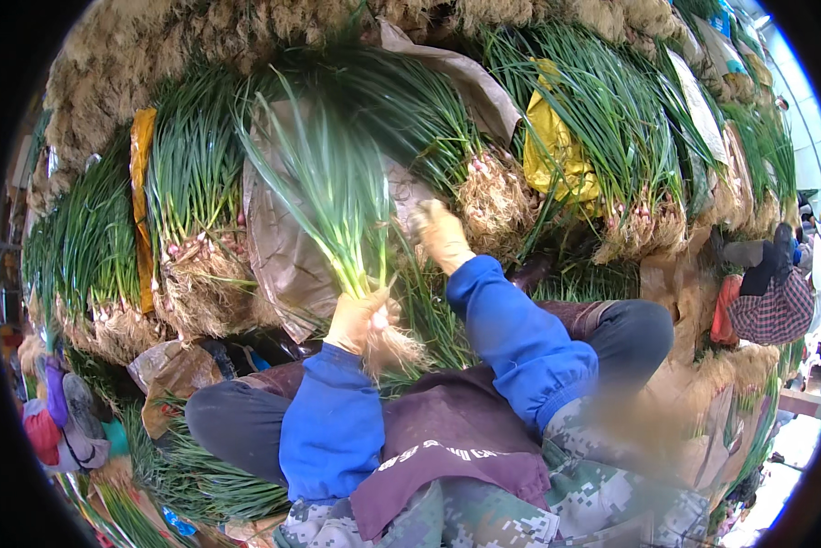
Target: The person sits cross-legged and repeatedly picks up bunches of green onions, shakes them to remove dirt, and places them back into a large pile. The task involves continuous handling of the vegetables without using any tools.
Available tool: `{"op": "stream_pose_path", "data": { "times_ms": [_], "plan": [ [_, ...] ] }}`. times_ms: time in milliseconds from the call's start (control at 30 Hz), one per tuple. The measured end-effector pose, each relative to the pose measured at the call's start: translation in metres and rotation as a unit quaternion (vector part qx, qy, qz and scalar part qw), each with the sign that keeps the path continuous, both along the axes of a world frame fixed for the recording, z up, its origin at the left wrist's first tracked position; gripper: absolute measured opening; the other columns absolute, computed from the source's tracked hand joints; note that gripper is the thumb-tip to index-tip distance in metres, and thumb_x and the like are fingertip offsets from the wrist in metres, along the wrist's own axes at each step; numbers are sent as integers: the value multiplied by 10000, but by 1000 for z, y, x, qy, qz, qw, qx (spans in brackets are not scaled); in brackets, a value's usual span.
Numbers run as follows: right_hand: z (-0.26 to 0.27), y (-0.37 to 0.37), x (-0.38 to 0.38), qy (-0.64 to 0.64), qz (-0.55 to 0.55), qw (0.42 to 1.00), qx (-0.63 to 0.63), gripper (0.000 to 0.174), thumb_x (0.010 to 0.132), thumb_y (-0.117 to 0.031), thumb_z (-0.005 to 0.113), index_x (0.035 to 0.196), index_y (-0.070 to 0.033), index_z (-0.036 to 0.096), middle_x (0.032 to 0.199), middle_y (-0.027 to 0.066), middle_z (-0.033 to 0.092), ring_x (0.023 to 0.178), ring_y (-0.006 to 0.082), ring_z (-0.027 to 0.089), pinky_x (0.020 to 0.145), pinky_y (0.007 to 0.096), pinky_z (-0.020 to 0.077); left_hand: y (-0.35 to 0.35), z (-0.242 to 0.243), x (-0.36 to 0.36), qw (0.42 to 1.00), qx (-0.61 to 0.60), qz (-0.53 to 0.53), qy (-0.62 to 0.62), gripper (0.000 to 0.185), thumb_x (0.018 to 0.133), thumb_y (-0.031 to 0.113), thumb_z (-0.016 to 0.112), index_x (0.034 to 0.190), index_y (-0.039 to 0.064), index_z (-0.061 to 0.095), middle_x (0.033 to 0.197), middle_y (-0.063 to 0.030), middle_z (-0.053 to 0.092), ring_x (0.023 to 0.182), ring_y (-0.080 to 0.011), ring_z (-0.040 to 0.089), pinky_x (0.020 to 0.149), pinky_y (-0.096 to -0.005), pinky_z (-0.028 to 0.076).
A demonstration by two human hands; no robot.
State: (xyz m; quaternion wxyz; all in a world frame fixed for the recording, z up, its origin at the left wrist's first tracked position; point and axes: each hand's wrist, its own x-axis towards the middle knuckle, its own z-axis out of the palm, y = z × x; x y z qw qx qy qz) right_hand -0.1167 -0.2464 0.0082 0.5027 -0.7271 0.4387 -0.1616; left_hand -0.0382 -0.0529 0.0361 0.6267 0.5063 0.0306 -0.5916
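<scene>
My left hand [360, 323], in a tan glove, grips a bunch of green onions [338, 198] by the lower stems. Their long leaves fan upward and look blurred, while pale bulbs and stringy roots hang below the fist. To the right, my right hand [441, 234], gloved too, is blurred with its fingers curled; whether it holds anything is not clear. Just above and right of it lies a pile of onions with matted roots [494, 195]. Behind the held bunch is a crumpled brown sheet [284, 257]. Loose green leaves [445, 329] lie between my forearms.
Stacked onion bunches [201, 198] stand to the left beside an orange strip [142, 205]. More bunches [623, 157] and a yellow plastic bag [554, 144] are at the right. Rows of dried roots [164, 41] line the top. Other people sit at the far left and far right.
</scene>
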Motion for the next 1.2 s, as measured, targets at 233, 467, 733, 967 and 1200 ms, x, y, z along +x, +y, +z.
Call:
{"op": "stream_pose_path", "data": {
  "times_ms": [233,467,733,967,1200],
  "plan": [
    [-23,-41,4,-12,-97,990,104,423,986,-332,320,903,-20,593,874,148,668,614,275,640,573,413,526,-5,28,3,997,-49,-63,-17,193,859,116,644,1003,29,550,709,-74,602,620,-195,625,565,-305,531],
    [73,45,-25,188,445,865,134,522,919,-510,483,1150,-54,593,891,127,665,833,312,633,807,393,469,5,-5,28,999,30,-11,-31,250,841,105,567,1031,-53,602,743,-104,634,549,-182,608,485,-283,522],
    [100,-38,-74,-470,122,707,515,212,863,-211,656,945,-22,608,634,-22,502,544,70,477,502,229,395,-2,5,29,1000,-17,25,-1,211,841,85,599,1022,-22,582,755,-115,628,613,-190,621,552,-285,534],
    [3,13,-75,291,409,846,179,488,910,-330,548,1339,-114,461,1190,85,606,1024,220,604,910,359,464,-18,32,33,992,-30,57,-109,99,829,72,649,874,25,574,690,-77,598,476,-137,555,415,-236,474],
    [64,45,-24,-62,350,930,90,321,803,-175,679,1077,-37,586,987,114,637,889,228,627,831,347,502,-22,-14,29,991,57,114,-51,188,875,226,650,839,64,562,603,-44,538,419,-123,491,353,-235,368]
  ]
}}
